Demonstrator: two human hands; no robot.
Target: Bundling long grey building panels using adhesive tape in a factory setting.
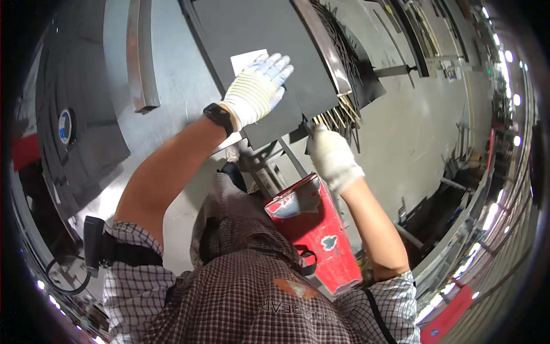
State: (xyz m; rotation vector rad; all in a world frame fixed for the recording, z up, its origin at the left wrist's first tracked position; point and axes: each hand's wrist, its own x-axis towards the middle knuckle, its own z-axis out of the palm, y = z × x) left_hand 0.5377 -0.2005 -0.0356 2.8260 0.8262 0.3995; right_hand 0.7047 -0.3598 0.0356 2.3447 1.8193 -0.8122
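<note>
A dark grey flat sheet [258, 28] lies on the table in front of me, with a white paper [243, 60] on it. My left hand [256, 89], in a white glove with yellow stripes, rests flat on the sheet beside the paper, fingers stretched out. At the sheet's near right corner is my right hand [332, 157], in a plain white glove. Its fingers are curled closed around something dark that I cannot make out. A steel bar [326, 49] runs along the sheet's right edge.
Another steel bar [141, 57] lies on the metal table [172, 69] at left. Black sheets [86, 137] stretch further left. Thin dark strips [344, 51] bunch right of the sheet. A scuffed red metal box [321, 241] stands close to my body, below my right hand.
</note>
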